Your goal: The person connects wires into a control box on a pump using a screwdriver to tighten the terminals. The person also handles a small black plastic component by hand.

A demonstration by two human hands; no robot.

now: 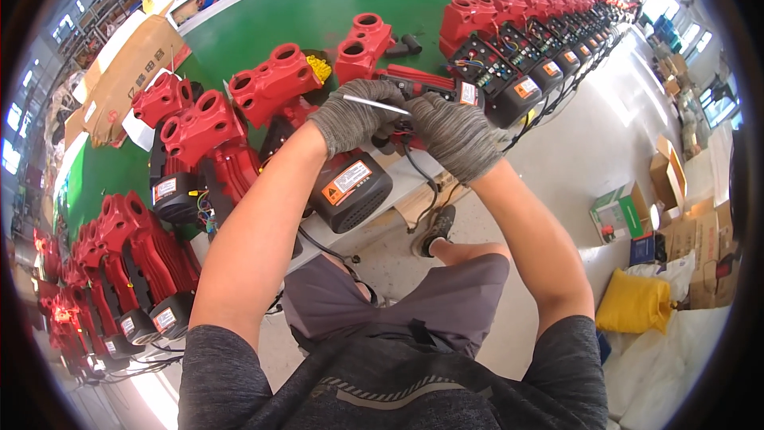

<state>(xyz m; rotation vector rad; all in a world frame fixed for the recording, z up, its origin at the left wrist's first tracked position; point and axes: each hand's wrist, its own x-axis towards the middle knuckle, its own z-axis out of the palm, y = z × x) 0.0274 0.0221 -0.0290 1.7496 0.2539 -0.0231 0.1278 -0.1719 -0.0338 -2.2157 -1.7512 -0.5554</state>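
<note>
Both my hands wear grey knit gloves and meet over a red pump with a black end cover [356, 195]. My left hand [354, 119] is closed, its fingers bent down over the pump's wiring area. A thin pale metal rod [378, 105] lies across that glove, its right end by the fingers of my right hand; which hand grips it I cannot tell. My right hand [454, 135] is closed too, its fingertips hidden against the unit. Coloured wires show below the hands, and a black cable [422, 171] hangs over the bench edge.
A long row of red pumps [509, 12] with uncovered wiring runs far right along the green bench [278, 12]. More red pumps [211, 131] stand at left. Yellow pieces [319, 68] and a cardboard box [131, 80] lie behind. Boxes and a yellow sack [634, 301] sit on the right floor.
</note>
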